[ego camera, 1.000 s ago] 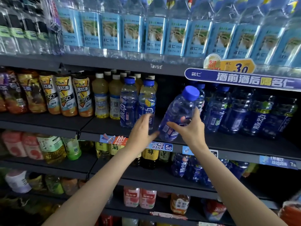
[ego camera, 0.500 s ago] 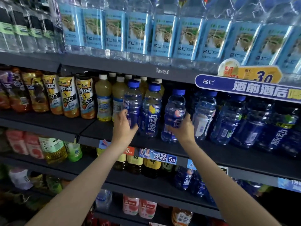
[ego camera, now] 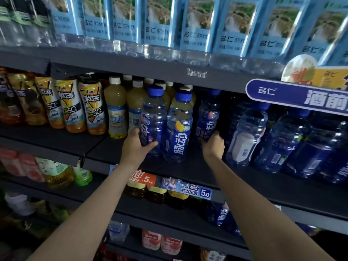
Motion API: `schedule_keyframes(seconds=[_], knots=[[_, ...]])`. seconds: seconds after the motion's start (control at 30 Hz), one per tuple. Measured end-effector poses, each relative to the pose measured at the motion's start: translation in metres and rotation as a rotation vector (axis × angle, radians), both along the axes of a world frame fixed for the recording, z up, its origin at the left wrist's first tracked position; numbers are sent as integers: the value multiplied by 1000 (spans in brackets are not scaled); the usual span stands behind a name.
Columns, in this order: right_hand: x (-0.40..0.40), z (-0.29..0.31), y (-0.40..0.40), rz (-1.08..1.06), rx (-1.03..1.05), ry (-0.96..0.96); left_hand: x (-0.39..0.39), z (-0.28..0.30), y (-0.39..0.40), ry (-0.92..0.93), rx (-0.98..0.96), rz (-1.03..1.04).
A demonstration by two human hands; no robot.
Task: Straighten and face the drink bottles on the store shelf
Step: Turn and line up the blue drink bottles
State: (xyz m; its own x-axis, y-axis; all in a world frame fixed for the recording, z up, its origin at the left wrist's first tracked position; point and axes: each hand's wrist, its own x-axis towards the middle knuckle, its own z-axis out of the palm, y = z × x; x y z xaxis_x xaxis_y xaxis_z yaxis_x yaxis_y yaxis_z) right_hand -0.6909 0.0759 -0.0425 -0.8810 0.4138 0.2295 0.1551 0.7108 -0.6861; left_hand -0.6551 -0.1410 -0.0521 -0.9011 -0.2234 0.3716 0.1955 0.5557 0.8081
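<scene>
Both hands are already up on the middle shelf (ego camera: 188,172). Left hand (ego camera: 134,146) wraps the left blue bottle (ego camera: 153,121); right hand (ego camera: 213,146) grips the set-back bottle (ego camera: 207,117) behind. Both stand upright, with a front-facing bottle (ego camera: 178,127) between them.

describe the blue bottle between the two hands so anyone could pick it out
Find the dark middle shelf, under the row of pale blue water packs. Between the left hand and right hand stands the untouched blue-capped bottle. Alone among its neighbours, its label faces squarely forward, with a yellow fruit picture.
</scene>
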Motion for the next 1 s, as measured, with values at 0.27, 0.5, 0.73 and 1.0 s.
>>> schedule_keyframes(seconds=[0.27,0.5,0.73,1.0], knots=[[-14,6,4,88,-125,28,0,0,-4,-10,13,-22],[67,7,-31,547,-458,96,2,4,-4,-32,-44,38],[61,-10,-35,362,-175,161,4,6,-5,-28,-61,48],[39,-9,4,91,-148,171,13,7,-2,-44,-46,-14]])
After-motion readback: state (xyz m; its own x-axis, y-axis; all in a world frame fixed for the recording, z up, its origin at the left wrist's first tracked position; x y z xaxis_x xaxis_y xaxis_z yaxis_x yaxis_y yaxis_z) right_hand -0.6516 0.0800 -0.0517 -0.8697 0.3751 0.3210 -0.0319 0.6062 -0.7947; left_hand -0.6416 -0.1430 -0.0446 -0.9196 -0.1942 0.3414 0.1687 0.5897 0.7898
